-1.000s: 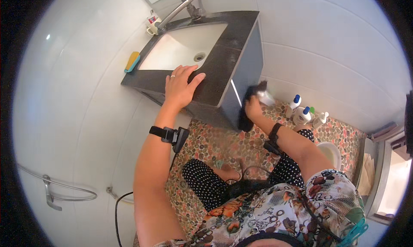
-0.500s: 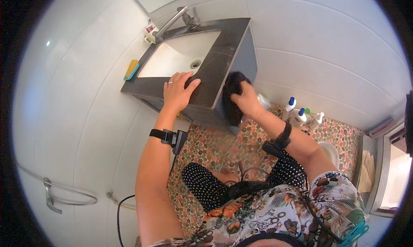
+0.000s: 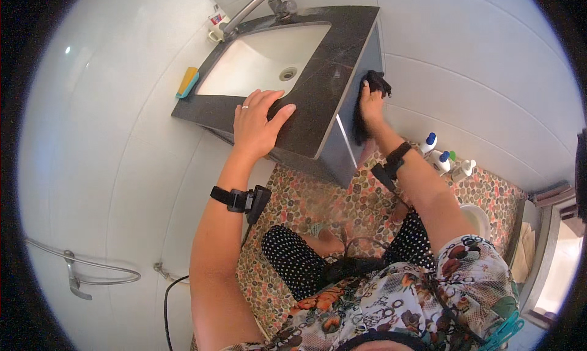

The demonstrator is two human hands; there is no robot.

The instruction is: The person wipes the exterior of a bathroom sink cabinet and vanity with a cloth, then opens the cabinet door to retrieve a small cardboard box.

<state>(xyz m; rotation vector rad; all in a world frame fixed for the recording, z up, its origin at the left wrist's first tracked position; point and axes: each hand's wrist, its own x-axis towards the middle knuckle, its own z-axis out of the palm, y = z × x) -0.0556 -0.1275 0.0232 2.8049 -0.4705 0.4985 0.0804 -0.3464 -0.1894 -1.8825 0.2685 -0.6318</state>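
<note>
The left hand, wearing 1 ring, rests on the black worktop beside the basin, fingers slightly spread, thumb apart. The right hand's fingers grip a black cloth, bunched against the cabinet's side.

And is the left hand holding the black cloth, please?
No, the right hand holds the black cloth; the left hand rests on the dark countertop.
</note>
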